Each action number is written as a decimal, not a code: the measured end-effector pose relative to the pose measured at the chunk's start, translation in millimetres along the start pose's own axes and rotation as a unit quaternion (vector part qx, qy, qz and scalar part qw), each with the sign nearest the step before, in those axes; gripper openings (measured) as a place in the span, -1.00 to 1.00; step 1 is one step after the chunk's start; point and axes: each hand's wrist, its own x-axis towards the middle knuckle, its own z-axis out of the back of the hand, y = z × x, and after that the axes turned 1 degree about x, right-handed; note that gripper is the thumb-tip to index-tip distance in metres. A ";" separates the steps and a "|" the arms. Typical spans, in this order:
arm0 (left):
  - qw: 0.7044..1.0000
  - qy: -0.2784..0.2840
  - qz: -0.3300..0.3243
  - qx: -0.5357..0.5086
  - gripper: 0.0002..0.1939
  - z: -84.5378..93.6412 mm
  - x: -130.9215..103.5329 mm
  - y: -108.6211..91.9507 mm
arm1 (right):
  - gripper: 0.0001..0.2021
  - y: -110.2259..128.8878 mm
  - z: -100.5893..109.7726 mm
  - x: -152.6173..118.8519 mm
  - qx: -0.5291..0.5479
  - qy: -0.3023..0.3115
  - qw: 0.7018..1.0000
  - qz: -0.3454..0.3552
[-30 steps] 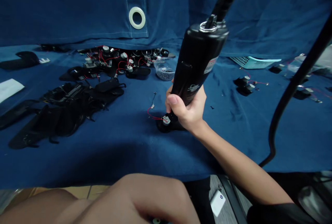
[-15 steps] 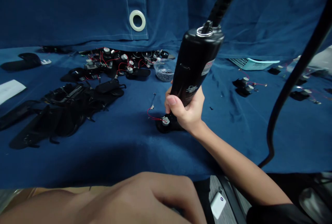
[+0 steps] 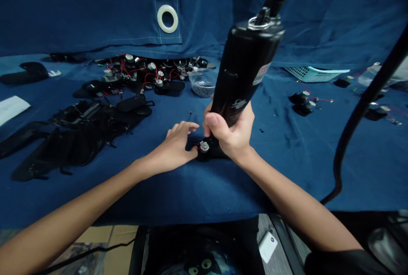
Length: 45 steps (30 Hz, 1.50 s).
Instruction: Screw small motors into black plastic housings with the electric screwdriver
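My right hand (image 3: pixel 232 132) is wrapped round a black electric screwdriver (image 3: pixel 244 71), tilted with its corded end up. Its tip is hidden behind the hand, over a black plastic part (image 3: pixel 216 154) lying on the blue cloth. A small silver motor (image 3: pixel 204 146) with red wires sits on that part. My left hand (image 3: pixel 174 145) reaches in beside the motor, thumb and fingers apart, with its thumb at the left edge of the part. Whether the thumb touches it I cannot tell. Behind the hands stands a clear plastic bowl (image 3: pixel 202 83) of small dark screws.
Black plastic shells (image 3: pixel 86 132) are piled at the left. Several motor assemblies (image 3: pixel 140 75) with red wires lie at the back. More wired parts (image 3: pixel 302 104) and a light-blue basket (image 3: pixel 315 74) are at the right. A black cable (image 3: pixel 341 151) hangs down there.
My left hand has come up from the lower edge to beside the motor, now covering most of its red wires. My right hand keeps hold of the screwdriver, nearly in place.
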 end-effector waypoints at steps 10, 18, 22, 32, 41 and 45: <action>0.984 0.045 -0.113 0.133 -0.52 -2.6 2.5 -21.5 | -0.52 -0.4 0.0 -2.1 -0.011 0.008 1.000 -0.006; 0.991 0.071 -0.095 0.066 -0.32 -16.7 5.5 0.0 | -0.54 2.7 0.8 0.0 0.013 0.004 1.000 0.006; 0.991 0.077 -0.092 0.062 -0.25 -15.9 8.7 2.5 | -0.54 4.2 0.7 -0.5 0.019 0.006 1.000 0.000; 0.990 0.072 -0.097 0.078 -0.21 -18.7 9.1 2.9 | -0.56 6.6 0.7 -0.8 0.029 0.003 1.000 -0.005; 0.988 0.060 -0.102 0.094 -0.15 -15.5 9.7 0.0 | -0.57 7.0 -0.2 -0.3 0.008 0.002 1.000 0.006; 0.988 0.059 -0.108 0.097 -0.17 -16.3 9.9 0.7 | -0.57 7.4 -0.8 0.0 0.018 -0.003 1.000 0.008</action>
